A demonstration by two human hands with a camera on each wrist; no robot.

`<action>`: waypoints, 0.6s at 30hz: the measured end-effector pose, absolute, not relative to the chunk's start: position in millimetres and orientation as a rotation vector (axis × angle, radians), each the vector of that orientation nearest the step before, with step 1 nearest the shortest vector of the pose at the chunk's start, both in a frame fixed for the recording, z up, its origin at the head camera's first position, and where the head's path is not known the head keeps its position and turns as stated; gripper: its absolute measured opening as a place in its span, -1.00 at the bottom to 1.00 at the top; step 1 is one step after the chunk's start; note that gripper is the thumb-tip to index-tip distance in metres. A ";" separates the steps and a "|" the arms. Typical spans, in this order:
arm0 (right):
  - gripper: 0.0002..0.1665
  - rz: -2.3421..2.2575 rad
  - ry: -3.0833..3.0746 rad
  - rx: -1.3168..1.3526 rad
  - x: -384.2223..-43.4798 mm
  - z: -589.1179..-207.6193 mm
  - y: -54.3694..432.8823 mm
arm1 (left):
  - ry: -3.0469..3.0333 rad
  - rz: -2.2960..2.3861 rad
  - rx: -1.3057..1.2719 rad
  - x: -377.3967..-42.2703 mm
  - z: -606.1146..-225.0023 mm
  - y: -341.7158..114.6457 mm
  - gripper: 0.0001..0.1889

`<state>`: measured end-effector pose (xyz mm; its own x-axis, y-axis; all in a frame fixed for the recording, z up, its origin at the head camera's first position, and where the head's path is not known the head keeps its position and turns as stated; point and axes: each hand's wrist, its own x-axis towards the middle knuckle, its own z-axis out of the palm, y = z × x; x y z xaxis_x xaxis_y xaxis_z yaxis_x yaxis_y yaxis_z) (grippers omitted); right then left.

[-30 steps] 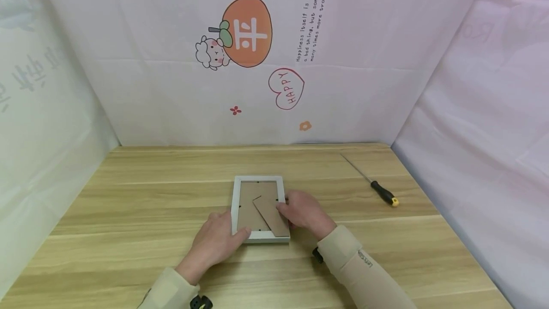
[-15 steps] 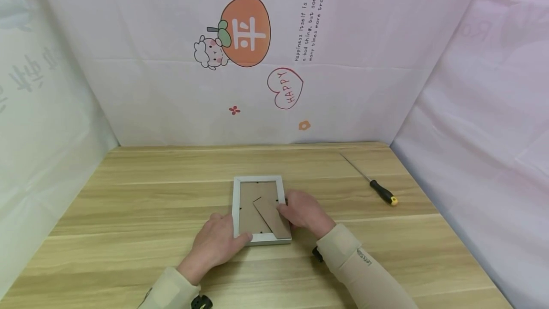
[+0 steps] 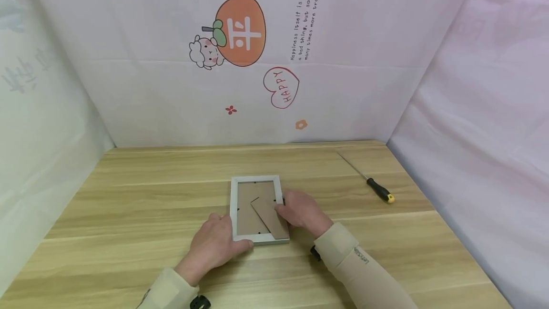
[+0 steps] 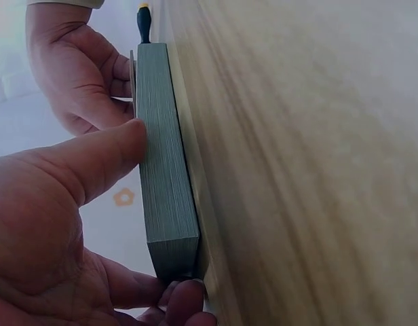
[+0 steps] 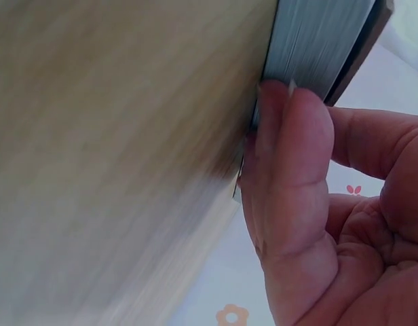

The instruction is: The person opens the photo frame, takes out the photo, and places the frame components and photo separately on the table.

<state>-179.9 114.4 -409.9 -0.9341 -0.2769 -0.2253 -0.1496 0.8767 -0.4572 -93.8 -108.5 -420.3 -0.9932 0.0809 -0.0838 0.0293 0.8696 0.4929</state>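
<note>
A picture frame (image 3: 234, 204) lies face down on the table, its silver-white border round a brown backing board (image 3: 249, 216). A slanted brown easel stand (image 3: 271, 218) lies against the backing. My left hand (image 3: 213, 241) holds the near left corner; in the left wrist view the thumb presses the near edge, while fingers curl at the left side. My right hand (image 3: 303, 210) grips the right side, thumb on top by the stand. The right wrist view has its fingers (image 5: 300, 149) against the frame's side edge (image 5: 317, 44). The frame's front is hidden.
A screwdriver (image 3: 379, 190) with a black and yellow handle lies at the back right of the wood-grain table (image 3: 141, 185). White printed cloth (image 3: 171, 104) hangs behind the table and along both sides.
My left thumb has slid from the top of the frame's near border down to its near edge. The right hand keeps its grip. The head view has shifted slightly.
</note>
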 end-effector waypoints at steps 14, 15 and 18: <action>-0.72 -0.643 2.755 -0.352 -178.1 -407.5 116.3 | 3.006 0.672 0.117 -92.4 -421.2 -102.7 -0.12; -0.72 -0.645 2.755 -0.355 -177.9 -407.3 116.2 | 3.013 0.670 0.119 -92.6 -421.3 -102.2 -0.11; -0.73 -0.645 2.763 -0.376 -177.3 -406.5 115.9 | 3.025 0.672 0.127 -92.8 -421.1 -100.9 -0.05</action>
